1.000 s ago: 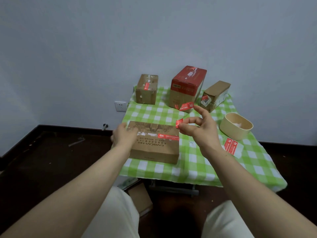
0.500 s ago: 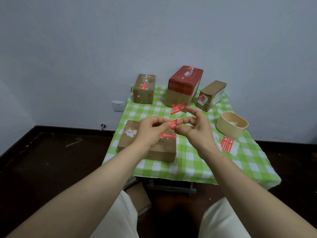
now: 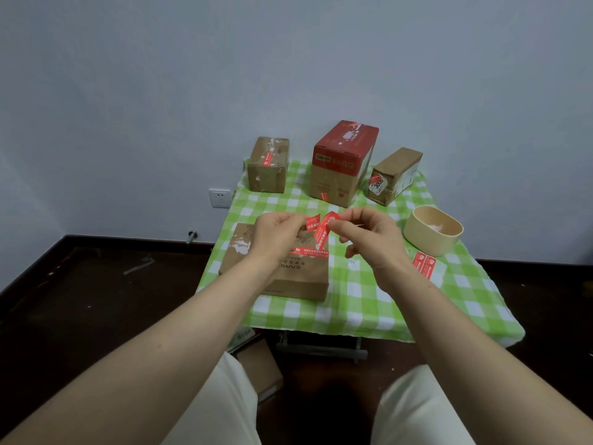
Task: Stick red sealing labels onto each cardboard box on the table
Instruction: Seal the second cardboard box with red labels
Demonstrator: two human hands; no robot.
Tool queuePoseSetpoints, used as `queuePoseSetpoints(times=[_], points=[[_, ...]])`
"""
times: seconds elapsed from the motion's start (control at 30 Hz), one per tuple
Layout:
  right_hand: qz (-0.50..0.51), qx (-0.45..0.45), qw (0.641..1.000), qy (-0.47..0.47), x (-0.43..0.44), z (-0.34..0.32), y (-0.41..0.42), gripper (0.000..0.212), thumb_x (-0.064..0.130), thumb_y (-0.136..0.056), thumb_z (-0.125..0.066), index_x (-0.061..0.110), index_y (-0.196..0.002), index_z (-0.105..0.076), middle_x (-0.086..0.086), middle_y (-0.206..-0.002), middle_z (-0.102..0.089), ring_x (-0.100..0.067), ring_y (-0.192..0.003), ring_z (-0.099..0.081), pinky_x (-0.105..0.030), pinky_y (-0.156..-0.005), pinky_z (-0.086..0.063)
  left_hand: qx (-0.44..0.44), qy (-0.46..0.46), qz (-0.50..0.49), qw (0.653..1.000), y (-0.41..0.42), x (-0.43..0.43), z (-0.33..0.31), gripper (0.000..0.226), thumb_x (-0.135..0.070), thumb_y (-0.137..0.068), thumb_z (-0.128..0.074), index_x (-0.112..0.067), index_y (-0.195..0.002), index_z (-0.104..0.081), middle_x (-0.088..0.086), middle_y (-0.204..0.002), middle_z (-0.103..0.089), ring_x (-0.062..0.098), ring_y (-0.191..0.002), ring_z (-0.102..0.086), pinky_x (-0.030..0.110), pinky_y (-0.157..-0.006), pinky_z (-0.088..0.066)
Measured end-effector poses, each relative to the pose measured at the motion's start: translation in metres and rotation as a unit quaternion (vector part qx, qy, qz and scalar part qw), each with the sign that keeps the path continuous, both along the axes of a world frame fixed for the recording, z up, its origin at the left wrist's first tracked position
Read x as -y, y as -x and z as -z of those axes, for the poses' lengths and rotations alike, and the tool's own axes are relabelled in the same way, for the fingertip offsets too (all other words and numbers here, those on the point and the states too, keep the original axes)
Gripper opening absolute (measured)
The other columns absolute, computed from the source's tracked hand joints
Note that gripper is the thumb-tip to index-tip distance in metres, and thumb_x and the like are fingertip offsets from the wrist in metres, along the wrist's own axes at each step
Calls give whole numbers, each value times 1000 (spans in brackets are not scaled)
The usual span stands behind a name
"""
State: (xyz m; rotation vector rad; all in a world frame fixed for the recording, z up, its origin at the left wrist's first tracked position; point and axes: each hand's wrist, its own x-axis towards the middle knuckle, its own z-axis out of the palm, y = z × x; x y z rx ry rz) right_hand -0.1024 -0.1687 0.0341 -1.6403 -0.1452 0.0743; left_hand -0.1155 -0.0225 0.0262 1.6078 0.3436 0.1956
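Red sealing label (image 3: 322, 234) pinched at its curled upper end by the right hand (image 3: 369, 239), thumb against forefinger, other fingers loosely tucked. Beside it, a second red strip (image 3: 313, 223) nipped in the curled fingertips of the left hand (image 3: 276, 232). Both forearms stretched forward, hands close together, raised over the flat cardboard box (image 3: 256, 268) on the green-check table (image 3: 369, 300).
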Motion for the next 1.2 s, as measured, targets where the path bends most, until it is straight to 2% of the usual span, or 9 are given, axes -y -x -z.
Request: queuePoseSetpoints(times=[0.17, 0.37, 0.5, 0.6, 0.77, 0.93, 1.03, 1.13, 1.2], points=[[12, 71, 989, 131, -3, -2, -2, 13, 20, -77, -74, 21, -71, -61, 1, -76, -57, -6, -55, -46, -17, -48, -39, -18, -28, 19, 999, 5, 2, -9, 33, -20, -88, -43, -7, -87, -73, 2, -86, -73, 8, -75, -62, 22, -56, -41], [20, 100, 974, 204, -6, 2, -12, 11, 26, -77, -72, 24, -74, -61, -3, -85, -58, -10, -58, -47, -23, -54, -37, 6, -54, 58, 997, 8, 6, -7, 16, -15, -83, -61, -5, -78, -72, -3, -65, -64, 0, -59, -58, 9, -50, -41], [17, 110, 967, 228, -7, 6, -14, 5, 23, -78, -69, 21, -78, -65, -3, -81, -56, -7, -54, -46, -21, -52, -35, 19, -81, 51, 995, 5, 5, -2, 2, -10, -79, -71, -10, -81, -72, 1, -73, -68, 11, -73, -65, 25, -73, -53], [18, 90, 972, 217, -6, 6, -15, 11, 22, -79, -68, 19, -89, -64, -3, -87, -59, -9, -59, -49, -23, -54, -38, 20, -92, 63, 994, 5, 5, -2, 2, -9, -80, -70, -11, -81, -71, 3, -74, -69, 15, -74, -65, 31, -78, -52], [7, 1, 994, 105, 2, 1, -12, 36, 17, -81, -62, 15, -116, -53, 1, -89, -57, -11, -73, -55, -24, -56, -39, 13, -104, 71, 992, 4, 3, -3, 5, -9, -81, -70, -13, -78, -70, 0, -72, -68, 11, -68, -62, 29, -75, -52], [-19, 22, 986, 166, -1, -1, -11, 13, 22, -79, -72, 12, -87, -69, 7, -71, -61, 3, -55, -51, -16, -54, -37, 13, -101, 85, 991, 4, 3, -1, 4, -8, -82, -70, -11, -80, -71, 1, -73, -68, 10, -69, -64, 20, -69, -53], [-19, 45, 983, 179, -2, 2, -12, 9, 17, -81, -71, 8, -78, -69, 7, -56, -53, 2, -37, -41, -12, -42, -31, 20, -93, 86, 992, 6, 1, -1, 8, -6, -80, -70, -14, -81, -71, 0, -75, -69, 9, -71, -64, 20, -67, -52], [22, 105, 974, 201, -2, 8, -15, 13, 25, -83, -69, 14, -76, -66, 10, -60, -52, -2, -44, -44, -16, -45, -35, -4, -47, 63, 997, 5, -4, -1, 35, -10, -78, -72, -20, -112, -66, -1, -84, -67, 8, -77, -62, 15, -61, -46], [74, 198, 952, 220, 1, 13, -16, 13, 28, -84, -68, 21, -75, -63, 12, -75, -53, -7, -57, -49, -25, -56, -42, -43, 12, 24, 999, 6, -8, -3, 38, -11, -80, -69, -21, -116, -63, 1, -79, -65, 8, -65, -58, 18, -49, -37]])
